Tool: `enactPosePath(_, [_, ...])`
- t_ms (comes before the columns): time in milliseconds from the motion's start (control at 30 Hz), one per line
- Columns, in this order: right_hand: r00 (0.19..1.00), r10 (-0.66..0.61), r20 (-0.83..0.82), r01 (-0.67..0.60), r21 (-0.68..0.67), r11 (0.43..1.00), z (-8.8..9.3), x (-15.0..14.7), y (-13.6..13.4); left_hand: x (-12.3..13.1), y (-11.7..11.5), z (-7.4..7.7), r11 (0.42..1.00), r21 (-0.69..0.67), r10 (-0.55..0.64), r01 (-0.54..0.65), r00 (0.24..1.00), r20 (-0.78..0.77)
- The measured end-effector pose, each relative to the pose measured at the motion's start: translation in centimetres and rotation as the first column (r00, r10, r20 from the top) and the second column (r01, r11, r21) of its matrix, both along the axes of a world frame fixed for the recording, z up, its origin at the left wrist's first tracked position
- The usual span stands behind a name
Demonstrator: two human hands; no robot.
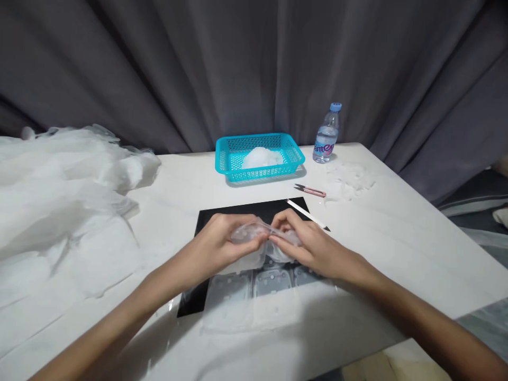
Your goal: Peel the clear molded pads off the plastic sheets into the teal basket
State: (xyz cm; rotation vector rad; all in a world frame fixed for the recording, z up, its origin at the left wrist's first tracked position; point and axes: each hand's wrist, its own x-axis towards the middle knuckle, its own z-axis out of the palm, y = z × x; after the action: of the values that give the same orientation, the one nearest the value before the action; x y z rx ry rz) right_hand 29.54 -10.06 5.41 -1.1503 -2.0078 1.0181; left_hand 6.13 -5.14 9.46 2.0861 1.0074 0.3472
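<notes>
Both hands pinch a sheet of translucent white material (250, 233) above a black mat (228, 207) on the white table. My left hand (234, 238) grips its left part, thumb and fingers closed on it. My right hand (296, 238) grips the right part, and the fingertips of the two hands nearly meet at the middle. Below them the same kind of translucent material, with square pocket-like shapes (230, 296), lies over the mat and reaches toward the front edge. What lies inside the gathered part is too unclear to tell.
A turquoise basket (257, 173) holding white material stands at the back, beside a water bottle (326, 135). Pink-handled snips (311, 190), a white pointed tool (307, 213) and thin scraps (351, 180) lie at right. Translucent sheets (59, 211) are piled at left.
</notes>
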Motion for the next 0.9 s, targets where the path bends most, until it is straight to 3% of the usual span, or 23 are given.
enactPosePath(167, [0.995,-0.022,0.098,-0.008,0.296,0.955,-0.9,0.1,0.1,0.0,-0.1,-1.0,0.993,-0.114,0.042,-0.041,0.999,0.009])
enactPosePath(300, [0.989,-0.045,0.144,-0.014,0.386,0.922,-1.2,0.0,0.2,0.2,0.2,-1.6,0.985,-0.173,0.031,-0.021,0.998,0.050])
enactPosePath(467, [0.989,-0.106,0.101,0.065,0.344,0.937,-1.1,-0.4,0.1,1.0,0.4,-2.0,0.973,-0.225,0.089,-0.049,0.982,0.168])
enactPosePath(633, [0.964,-0.264,-0.020,0.260,0.259,0.930,-1.2,0.8,1.2,0.6,0.7,-2.2,0.966,-0.257,0.067,-0.009,0.974,0.218])
enactPosePath(767, [0.994,-0.099,-0.056,0.102,0.056,0.993,-0.9,1.3,1.5,0.3,0.6,-2.3,0.973,-0.229,0.041,0.001,0.983,0.177])
enactPosePath(900, [0.997,-0.007,-0.077,0.012,0.062,0.998,-0.7,0.9,1.1,0.8,0.3,-2.2,0.990,-0.139,0.034,-0.004,0.975,0.219])
